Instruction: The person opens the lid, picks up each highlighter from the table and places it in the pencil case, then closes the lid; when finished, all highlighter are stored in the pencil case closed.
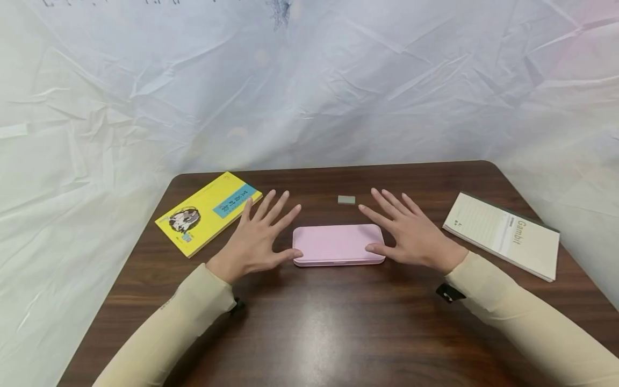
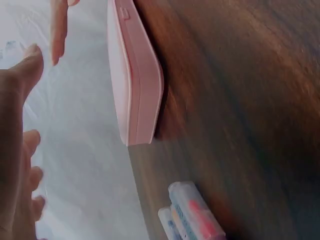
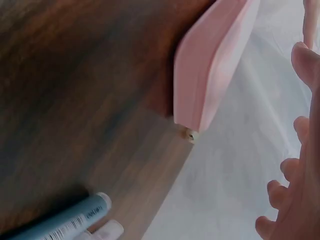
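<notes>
A closed pink pencil case (image 1: 337, 243) lies across the middle of the table. My left hand (image 1: 253, 239) is spread over its left end, the thumb overlapping the front left corner in the head view. At the right end my right hand (image 1: 416, 236) is spread likewise, its thumb over that corner. In the left wrist view the left hand (image 2: 15, 145) appears raised beside the case (image 2: 142, 85), all fingers apart. From the right wrist, the right hand (image 3: 300, 195) is also seen above the level of the case (image 3: 200, 70), holding nothing.
A yellow book (image 1: 208, 212) lies at the left, a cream notepad (image 1: 503, 234) at the right. Behind the case sits a small grey block (image 1: 346, 200). Low in the wrist views are a clear tube with red inside (image 2: 197, 212) and a blue-green barcoded barrel (image 3: 67, 222).
</notes>
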The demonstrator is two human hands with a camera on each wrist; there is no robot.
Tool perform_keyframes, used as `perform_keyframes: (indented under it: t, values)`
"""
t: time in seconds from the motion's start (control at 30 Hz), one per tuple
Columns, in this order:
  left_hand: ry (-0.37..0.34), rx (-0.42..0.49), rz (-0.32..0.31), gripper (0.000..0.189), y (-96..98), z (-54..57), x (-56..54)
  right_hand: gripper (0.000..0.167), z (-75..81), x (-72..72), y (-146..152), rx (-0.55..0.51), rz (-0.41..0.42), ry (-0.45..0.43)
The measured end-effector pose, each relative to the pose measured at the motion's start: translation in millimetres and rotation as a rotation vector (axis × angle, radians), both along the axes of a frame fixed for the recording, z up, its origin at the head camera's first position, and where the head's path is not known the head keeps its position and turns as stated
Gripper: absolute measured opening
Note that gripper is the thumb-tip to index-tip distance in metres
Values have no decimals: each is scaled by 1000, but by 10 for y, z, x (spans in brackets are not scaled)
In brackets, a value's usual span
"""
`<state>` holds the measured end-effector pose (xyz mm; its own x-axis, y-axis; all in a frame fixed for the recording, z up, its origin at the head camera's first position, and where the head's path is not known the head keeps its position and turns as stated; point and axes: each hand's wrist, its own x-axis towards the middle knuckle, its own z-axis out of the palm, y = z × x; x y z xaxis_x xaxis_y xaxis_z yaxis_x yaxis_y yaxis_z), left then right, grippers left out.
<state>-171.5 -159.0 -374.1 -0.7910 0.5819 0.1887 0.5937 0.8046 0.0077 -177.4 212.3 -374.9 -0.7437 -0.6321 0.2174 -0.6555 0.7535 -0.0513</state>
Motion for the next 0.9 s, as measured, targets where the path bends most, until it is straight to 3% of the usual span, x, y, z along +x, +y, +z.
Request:
perform_keyframes:
  t: [0.33,0.57,0.9]
  values:
    - [-245,-48,-5,94,136,-91,14,87,-100,44,-62,1,27,-190]
    - [-302,-7,-21,99,239,-181,-35,90,-166,33,-135,-12,41,-284]
    - [-375,-9,-16,114,340,-315,-116,97,-249,-24,-218,2,69,-291]
